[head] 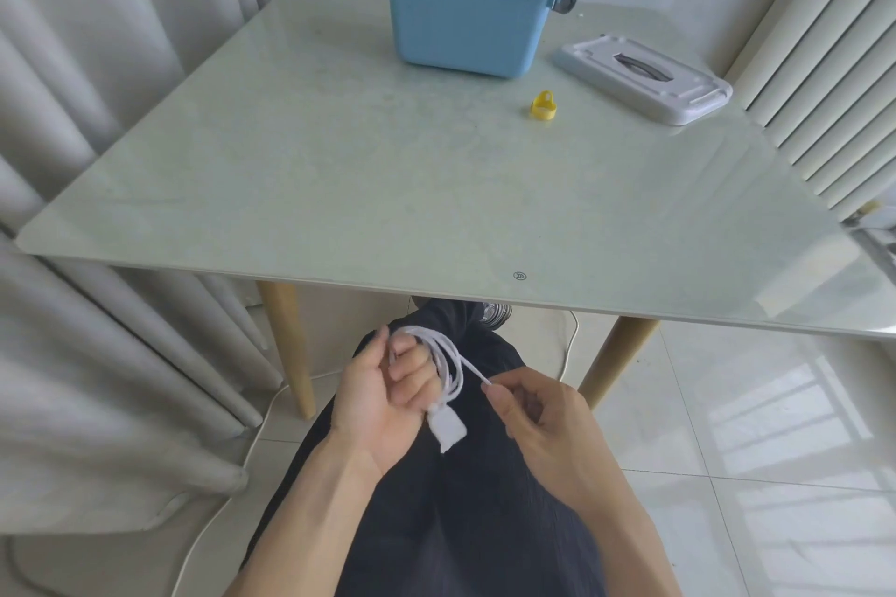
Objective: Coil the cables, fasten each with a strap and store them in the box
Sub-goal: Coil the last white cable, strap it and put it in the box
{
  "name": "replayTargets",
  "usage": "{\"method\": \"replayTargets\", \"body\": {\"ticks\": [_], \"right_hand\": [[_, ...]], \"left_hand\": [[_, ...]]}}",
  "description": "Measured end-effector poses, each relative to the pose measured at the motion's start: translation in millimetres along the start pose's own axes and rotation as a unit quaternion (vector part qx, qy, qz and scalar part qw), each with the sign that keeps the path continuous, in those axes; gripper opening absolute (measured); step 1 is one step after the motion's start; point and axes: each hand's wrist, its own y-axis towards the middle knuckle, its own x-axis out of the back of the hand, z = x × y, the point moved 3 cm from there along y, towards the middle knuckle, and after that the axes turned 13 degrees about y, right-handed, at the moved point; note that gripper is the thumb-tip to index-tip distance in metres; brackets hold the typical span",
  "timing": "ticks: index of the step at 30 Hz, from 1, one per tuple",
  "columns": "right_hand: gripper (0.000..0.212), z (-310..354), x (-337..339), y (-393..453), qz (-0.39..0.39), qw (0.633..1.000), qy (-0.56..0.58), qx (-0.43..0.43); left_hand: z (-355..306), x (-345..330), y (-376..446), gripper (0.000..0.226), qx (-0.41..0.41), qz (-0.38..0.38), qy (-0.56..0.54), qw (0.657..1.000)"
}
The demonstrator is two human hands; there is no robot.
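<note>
- A white cable [448, 361] is wound in several loops around the curled fingers of the left hand [383, 395], held low over the person's lap, below the near edge of the counter [339, 189].
- A white plug block [447, 428] hangs from the loops, just under the left fingers.
- The right hand [536, 407] pinches the cable's free end between thumb and fingertip, just to the right of the coil; a short straight run joins it to the loops.
- Both grips are closed on the cable: the left wrapped by it, the right a narrow pinch.
- The cable looks light, thin and limp; the loops would likely spring apart if released. A good hold seems to be across the whole bundle, with the plug left dangling.
- A yellow strap [543, 105], curled into a small ring, lies on the counter, well apart from the hands and near the lid [645, 80].
- The blue box [470, 22] stands open at the far side, with something pale already inside, partly hidden.
- The grey lid lies flat to the right of the box, not touching it.
- Nothing lies between the hands and the strap; reaching it means lifting above the counter edge.
- Another cord [252, 446] trails on the floor to the left.
</note>
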Motion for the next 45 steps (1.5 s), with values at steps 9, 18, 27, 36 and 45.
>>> {"method": "replayTargets", "body": {"ticks": [9,18,27,36,45], "right_hand": [[0.019,3.9,-7.9,-7.1,0.127,0.984,-0.125,-0.013],[0.047,13.4,-29.4,-10.5,0.194,0.967,-0.165,0.014],[0.050,8.0,-38.9,-12.2,0.202,0.962,-0.182,0.005],[0.021,15.2,-14.0,-6.7,0.029,0.981,-0.145,0.129],[0.017,19.7,-2.1,-6.5,-0.122,0.986,-0.009,0.111]], "left_hand": [[-5.1,7.1,8.0,0.015,-0.108,-0.104,0.054,0.987],[9.1,-2.7,-0.7,0.012,-0.171,-0.155,0.191,0.954],[10.4,-0.9,1.1,0.013,-0.176,-0.181,0.154,0.955],[11.7,1.8,-0.2,0.016,-0.062,-0.013,0.565,0.822],[15.9,-24.8,-20.1,0.075,0.055,0.172,0.531,0.828]]}}
